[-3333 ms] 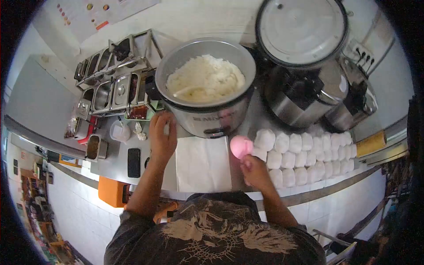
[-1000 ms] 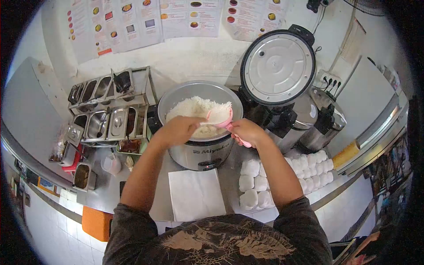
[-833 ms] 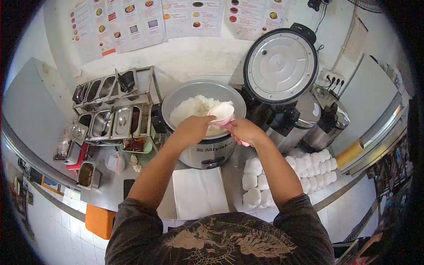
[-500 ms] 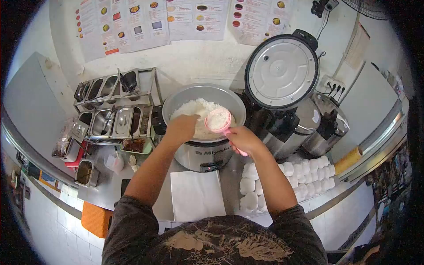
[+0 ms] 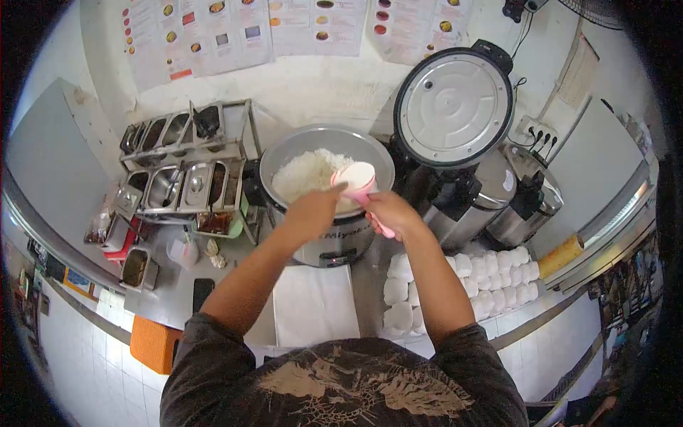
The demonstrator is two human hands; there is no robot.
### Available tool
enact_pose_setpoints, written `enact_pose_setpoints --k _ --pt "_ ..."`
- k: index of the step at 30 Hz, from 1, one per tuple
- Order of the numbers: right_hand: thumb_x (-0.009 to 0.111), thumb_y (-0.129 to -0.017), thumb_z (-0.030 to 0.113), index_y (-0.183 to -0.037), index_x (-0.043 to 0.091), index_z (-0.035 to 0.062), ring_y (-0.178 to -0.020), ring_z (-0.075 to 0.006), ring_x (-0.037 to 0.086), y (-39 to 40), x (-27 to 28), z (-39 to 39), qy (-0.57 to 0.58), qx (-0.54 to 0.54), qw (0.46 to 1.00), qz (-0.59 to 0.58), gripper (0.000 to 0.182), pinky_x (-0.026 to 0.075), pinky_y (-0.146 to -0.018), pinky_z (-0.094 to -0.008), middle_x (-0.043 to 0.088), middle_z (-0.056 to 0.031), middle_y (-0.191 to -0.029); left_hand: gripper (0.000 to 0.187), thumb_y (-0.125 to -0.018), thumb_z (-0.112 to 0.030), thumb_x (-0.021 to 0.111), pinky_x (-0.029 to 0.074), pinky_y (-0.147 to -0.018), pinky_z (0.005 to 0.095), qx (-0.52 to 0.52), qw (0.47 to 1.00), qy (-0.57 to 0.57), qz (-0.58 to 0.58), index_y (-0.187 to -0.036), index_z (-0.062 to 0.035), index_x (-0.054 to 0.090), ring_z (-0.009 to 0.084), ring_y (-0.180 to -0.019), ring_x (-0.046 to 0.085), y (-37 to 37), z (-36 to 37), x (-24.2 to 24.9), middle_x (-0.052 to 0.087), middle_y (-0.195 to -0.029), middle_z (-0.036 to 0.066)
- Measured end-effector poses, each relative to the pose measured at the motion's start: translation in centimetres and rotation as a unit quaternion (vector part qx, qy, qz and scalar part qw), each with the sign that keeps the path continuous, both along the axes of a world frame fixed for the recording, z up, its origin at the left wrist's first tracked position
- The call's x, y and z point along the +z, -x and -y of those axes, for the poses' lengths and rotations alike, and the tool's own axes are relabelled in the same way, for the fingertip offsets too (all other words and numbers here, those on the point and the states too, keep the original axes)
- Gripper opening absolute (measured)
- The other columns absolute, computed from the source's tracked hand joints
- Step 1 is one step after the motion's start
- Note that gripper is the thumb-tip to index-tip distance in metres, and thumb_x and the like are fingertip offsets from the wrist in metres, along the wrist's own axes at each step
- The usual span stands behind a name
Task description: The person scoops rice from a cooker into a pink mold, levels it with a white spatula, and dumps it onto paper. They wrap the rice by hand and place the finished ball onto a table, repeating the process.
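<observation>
A pink scoop (image 5: 363,191) with a round cup is held by its handle in my right hand (image 5: 396,215), whose fingers are wrapped round it. The scoop's cup is tilted over the front of the rice cooker (image 5: 384,167), and its inside looks white. My left hand (image 5: 313,212) is over the cooker's front rim, an outstretched finger at the near-left edge of the cup; its other fingers are partly hidden. White rice (image 5: 309,173) is heaped in the pot below. The cooker's lid (image 5: 455,107) stands raised behind, to the right.
Metal racks with food pans (image 5: 196,188) stand left of the cooker. Rows of white wrapped bundles (image 5: 491,277) are on the right, in front of steel containers (image 5: 473,199). A white sheet (image 5: 316,306) and a dark phone-like slab (image 5: 203,293) lie in front.
My left hand has drawn back from the rice to the scoop's edge. The scoop's cup has risen slightly and changed its tilt; its contents no longer stand up as a loose heap.
</observation>
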State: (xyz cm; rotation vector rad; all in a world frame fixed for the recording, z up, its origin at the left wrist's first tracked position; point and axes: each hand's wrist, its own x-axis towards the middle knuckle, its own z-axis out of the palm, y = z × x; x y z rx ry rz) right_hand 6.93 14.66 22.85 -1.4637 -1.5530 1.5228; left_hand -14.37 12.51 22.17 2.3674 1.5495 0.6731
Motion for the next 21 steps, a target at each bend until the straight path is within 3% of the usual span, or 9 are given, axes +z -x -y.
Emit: enact_pose_setpoints --k 5,8,9,12,13,15,17,18,21 --pt "0.055 -0.098 0.013 -0.097 0.062 0.0017 -0.051 -0.0097 0.050 -1.3 0.2 3.0 0.000 0.019 0.997 -0.069 0.013 0.040 -0.043 -0.0269 0.054 -0.0014 -0.070 0.042 -0.102 -0.029 0.040 0.051 -0.086 0.0598 0.149 0.982 -0.051 -0.105 -0.139 -0.0166 0.056 0.0440 -0.097 0.067 2.9 -2.5 0.5 0.070 -0.104 0.023" --pt "0.053 -0.097 0.012 -0.104 0.062 0.0003 -0.052 -0.0105 0.052 -2.0 -0.8 7.9 0.045 0.052 0.992 -0.106 0.017 0.042 -0.044 -0.0268 0.057 -0.0023 -0.074 0.048 -0.101 -0.045 0.041 0.033 -0.094 0.0805 0.138 0.953 -0.001 -0.270 -0.139 -0.0218 0.057 0.0472 -0.116 0.058 3.4 -1.9 -0.6 0.065 -0.123 0.019" --pt "0.052 -0.097 0.013 -0.107 0.063 -0.0003 -0.052 -0.0110 0.054 -1.9 -1.6 9.0 0.057 0.066 0.990 -0.114 0.019 0.043 -0.044 -0.0269 0.059 -0.0028 -0.076 0.041 -0.100 -0.038 0.048 0.039 -0.101 0.0679 0.205 0.940 -0.170 -0.212 -0.133 -0.0176 0.061 0.0400 -0.114 0.061 3.6 -1.3 -3.1 0.067 -0.118 0.018" --pt "0.054 -0.095 0.013 -0.117 0.063 -0.0010 -0.055 -0.0100 0.055 -1.7 -6.5 12.9 0.108 0.074 0.987 -0.094 0.027 0.044 -0.046 -0.0258 0.060 -0.0030 -0.079 0.029 -0.097 -0.026 0.056 0.048 -0.090 0.0557 0.096 0.962 -0.257 0.004 -0.119 -0.0114 0.067 0.0348 -0.105 0.062 5.3 1.2 -2.9 0.068 -0.110 0.013" --pt "0.055 -0.094 0.012 -0.129 0.059 -0.0015 -0.059 -0.0145 0.058 -1.7 -8.8 13.4 0.120 0.082 0.987 -0.072 0.038 0.050 -0.053 -0.0316 0.063 -0.0076 -0.083 0.019 -0.093 -0.014 0.061 0.051 -0.082 0.0463 0.081 0.957 -0.262 0.095 -0.109 -0.0082 0.069 0.0376 -0.094 0.063 5.4 3.4 -3.3 0.067 -0.098 0.014" --pt "0.056 -0.093 0.011 -0.136 0.054 -0.0011 -0.065 -0.0196 0.061 -1.5 -14.8 14.5 -0.023 0.080 0.996 -0.008 0.045 0.053 -0.062 -0.0360 0.065 -0.0116 -0.085 0.021 -0.094 -0.018 0.065 0.048 -0.095 0.0464 0.172 0.968 -0.032 0.177 -0.107 -0.0021 0.069 0.0366 -0.106 0.062 6.4 8.2 -8.5 0.068 -0.104 0.019" --pt "0.060 -0.091 0.009 -0.146 0.045 0.0016 -0.076 -0.0311 0.065 -0.5 -19.4 15.1 -0.240 0.074 0.967 0.042 0.057 0.055 -0.076 -0.0428 0.064 -0.0165 -0.094 0.028 -0.090 -0.021 0.070 0.048 -0.097 0.0438 0.163 0.984 0.067 0.038 -0.111 -0.0032 0.067 0.0337 -0.107 0.063 8.6 13.1 -16.8 0.068 -0.107 0.017" --pt "0.060 -0.091 0.009 -0.147 0.045 0.0044 -0.077 -0.0320 0.065 0.0 -20.6 15.4 -0.290 0.087 0.951 0.057 0.058 0.055 -0.075 -0.0434 0.063 -0.0165 -0.096 0.044 -0.086 -0.027 0.075 0.045 -0.104 0.0455 0.081 0.986 0.141 -0.046 -0.125 -0.0111 0.064 0.0321 -0.124 0.055 10.7 15.5 -21.5 0.060 -0.130 0.016" --pt "0.060 -0.089 0.006 -0.150 0.045 0.0203 -0.078 -0.0347 0.063 1.1 -23.4 16.5 -0.380 0.168 0.898 0.147 0.065 0.055 -0.072 -0.0459 0.056 -0.0160 -0.099 0.056 -0.085 -0.034 0.075 0.030 -0.113 0.0578 0.046 0.972 0.197 -0.116 -0.138 -0.0292 0.058 0.0397 -0.142 0.032 10.9 22.5 -26.4 0.036 -0.153 0.015"
